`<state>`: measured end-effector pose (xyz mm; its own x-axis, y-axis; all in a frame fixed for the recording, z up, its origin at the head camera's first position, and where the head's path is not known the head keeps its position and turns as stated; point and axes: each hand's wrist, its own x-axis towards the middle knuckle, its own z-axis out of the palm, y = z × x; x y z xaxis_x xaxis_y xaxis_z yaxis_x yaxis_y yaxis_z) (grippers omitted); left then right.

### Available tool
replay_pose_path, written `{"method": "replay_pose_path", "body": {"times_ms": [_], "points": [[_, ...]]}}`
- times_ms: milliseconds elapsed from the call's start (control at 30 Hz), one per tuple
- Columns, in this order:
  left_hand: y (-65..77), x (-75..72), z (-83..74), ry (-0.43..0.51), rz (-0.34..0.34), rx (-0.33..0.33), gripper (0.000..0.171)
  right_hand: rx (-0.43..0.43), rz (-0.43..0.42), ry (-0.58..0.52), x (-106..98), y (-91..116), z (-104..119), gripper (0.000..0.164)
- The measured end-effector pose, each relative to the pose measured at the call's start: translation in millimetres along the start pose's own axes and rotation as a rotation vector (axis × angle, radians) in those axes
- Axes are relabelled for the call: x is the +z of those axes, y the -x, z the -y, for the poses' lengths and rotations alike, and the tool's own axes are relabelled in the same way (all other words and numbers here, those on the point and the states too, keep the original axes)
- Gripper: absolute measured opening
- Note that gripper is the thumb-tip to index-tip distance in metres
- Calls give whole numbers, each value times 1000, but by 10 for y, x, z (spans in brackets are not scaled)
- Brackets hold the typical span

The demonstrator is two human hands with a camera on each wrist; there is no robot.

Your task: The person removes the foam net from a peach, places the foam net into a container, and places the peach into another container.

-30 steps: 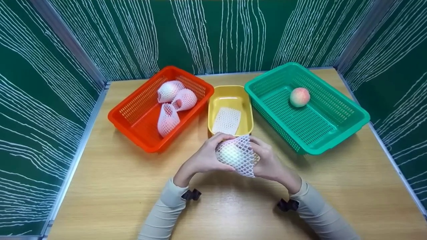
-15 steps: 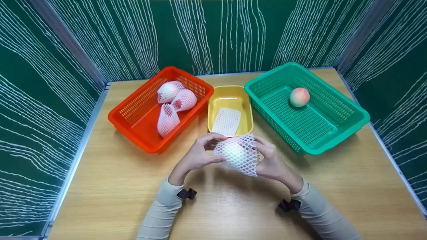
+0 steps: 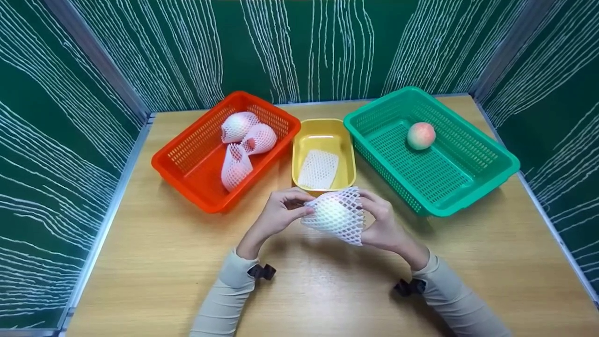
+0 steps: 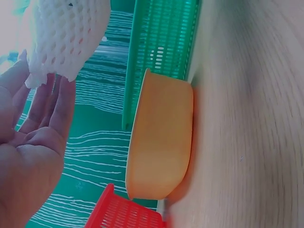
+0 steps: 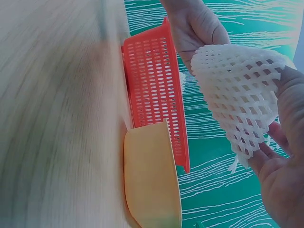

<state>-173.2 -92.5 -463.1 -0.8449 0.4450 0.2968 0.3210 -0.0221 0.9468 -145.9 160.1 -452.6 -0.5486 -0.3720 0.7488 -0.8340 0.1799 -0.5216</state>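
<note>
A peach in a white foam net [image 3: 333, 216] is held up over the table, between both hands. My left hand [image 3: 275, 214] pinches the net's narrow left end between thumb and fingers. At the wide right end, my right hand [image 3: 383, 226] grips the netted peach, its thumb below and fingers above in the head view. The mesh covers the fruit, which shows pale through the holes. In the right wrist view the foam net [image 5: 232, 90] tapers toward the left hand and flares at the right hand. The left wrist view shows only part of the net [image 4: 69, 40].
Behind the hands, a yellow tray [image 3: 346, 180] holds a flat white foam net [image 3: 318, 169]. At left, a red basket [image 3: 187, 199] contains three netted peaches [image 3: 238, 127]. One bare peach [image 3: 421, 135] lies in the green basket [image 3: 440, 208] at right. Green panels stand around the table.
My left fingers have slid left off the peach's side to the net's left end. The net now reaches further left past the fruit. My right hand has shifted slightly right.
</note>
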Motion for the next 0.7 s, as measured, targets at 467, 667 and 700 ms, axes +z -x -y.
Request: {"method": "replay_pose_path", "body": {"times_ms": [467, 667, 700], "points": [[-28, 37, -7, -20, -47, 73, 15, 30, 24, 19, -96, 32, -6, 58], [-6, 21, -3, -30, -58, 49, 15, 55, 39, 11, -120, 50, -7, 60], [-3, 18, 3, -31, -60, 46, 15, 56, 41, 8, -125, 52, -6, 60]]}}
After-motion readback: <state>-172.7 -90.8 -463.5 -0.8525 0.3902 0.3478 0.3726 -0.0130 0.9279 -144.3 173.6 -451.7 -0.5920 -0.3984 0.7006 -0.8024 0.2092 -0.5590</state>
